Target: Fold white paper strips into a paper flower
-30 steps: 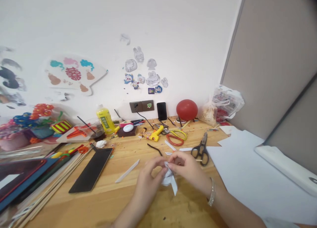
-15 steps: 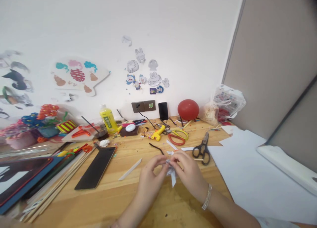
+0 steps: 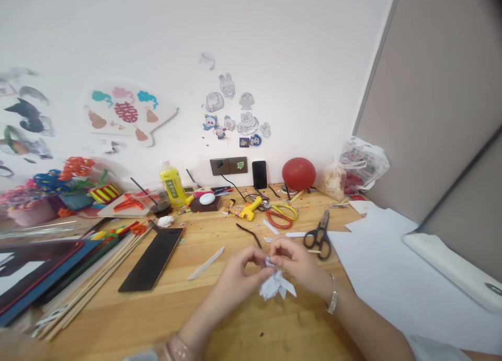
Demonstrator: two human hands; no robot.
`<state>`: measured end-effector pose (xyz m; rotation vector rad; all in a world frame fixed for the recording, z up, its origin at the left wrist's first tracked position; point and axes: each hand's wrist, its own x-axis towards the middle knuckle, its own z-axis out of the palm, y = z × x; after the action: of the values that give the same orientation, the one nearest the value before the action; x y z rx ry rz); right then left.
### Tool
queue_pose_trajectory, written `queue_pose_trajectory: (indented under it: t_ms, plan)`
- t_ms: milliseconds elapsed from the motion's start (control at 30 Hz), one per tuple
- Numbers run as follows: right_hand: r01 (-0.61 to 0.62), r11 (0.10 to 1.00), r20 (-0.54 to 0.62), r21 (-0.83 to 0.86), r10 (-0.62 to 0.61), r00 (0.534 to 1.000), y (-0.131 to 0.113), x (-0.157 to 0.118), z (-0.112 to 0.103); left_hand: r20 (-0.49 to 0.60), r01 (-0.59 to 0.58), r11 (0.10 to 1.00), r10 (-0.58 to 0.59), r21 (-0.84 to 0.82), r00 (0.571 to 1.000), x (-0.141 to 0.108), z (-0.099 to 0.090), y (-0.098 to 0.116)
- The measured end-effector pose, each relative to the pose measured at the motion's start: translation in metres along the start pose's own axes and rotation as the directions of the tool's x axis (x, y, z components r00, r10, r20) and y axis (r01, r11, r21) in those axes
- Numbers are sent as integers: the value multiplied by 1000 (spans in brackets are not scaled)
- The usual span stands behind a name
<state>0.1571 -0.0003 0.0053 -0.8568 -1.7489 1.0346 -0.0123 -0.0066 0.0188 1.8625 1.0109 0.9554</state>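
A bunch of folded white paper strips (image 3: 277, 286) hangs from my fingers just above the wooden table (image 3: 231, 324), its loose ends fanned downward. My left hand (image 3: 245, 269) pinches it at the top from the left, thumb and index finger closed. From the right, my right hand (image 3: 296, 259) pinches the same gathered top, which is partly hidden by my fingertips. Beyond my hands lie loose paper strips (image 3: 271, 227) and a black pipe cleaner (image 3: 249, 232). A single white strip (image 3: 206, 263) rests to the left of my left hand.
Black scissors (image 3: 319, 238) lie right of my hands, beside white paper sheets (image 3: 388, 267). Behind are a yellow glue gun (image 3: 251, 209), red-and-yellow-handled scissors (image 3: 280, 217) and a red balloon (image 3: 298, 173). At left lie a black tablet-like slab (image 3: 152, 259) and wooden sticks (image 3: 94, 280).
The paper bunch has been turned, so its strips now fan out below my fingers. Both hands still pinch its top, and the view has shifted slightly.
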Motion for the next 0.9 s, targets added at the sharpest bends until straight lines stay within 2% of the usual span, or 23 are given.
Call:
queue_pose_trajectory:
  t_ms: [100, 167, 267, 400, 533, 633, 733, 900]
  plan:
    - [-74, 989, 48, 129, 68, 996, 6, 2, 1, 70, 110, 981, -100, -161, 993, 4, -1, -9]
    - [-112, 983, 58, 145, 105, 993, 11, 3, 1, 71, 155, 964, -143, -215, 987, 5, 0, -12]
    - [-143, 985, 14, 92, 143, 990, 13, 5, -1, -21, 156, 967, -164, -201, 986, 7, 3, -12]
    - [-140, 990, 5, 33, 140, 990, 8, 4, -8, -205, 119, 993, -121, -25, 971, 7, 5, -9]
    - [-71, 992, -29, -100, 68, 997, 1, 0, -6, -328, 79, 989, -34, 126, 944, 6, 8, -8]
    - [-19, 966, -110, -256, -10, 994, -2, -2, 2, -387, 47, 984, 23, 172, 922, 4, 10, -9]
    - [30, 947, -149, -319, -81, 986, -1, -2, 9, -388, 14, 979, 67, 202, 919, 4, 10, -11]
    - [112, 926, -135, -360, -170, 976, -1, -1, 10, -335, -33, 971, 114, 238, 935, 5, 9, -13]
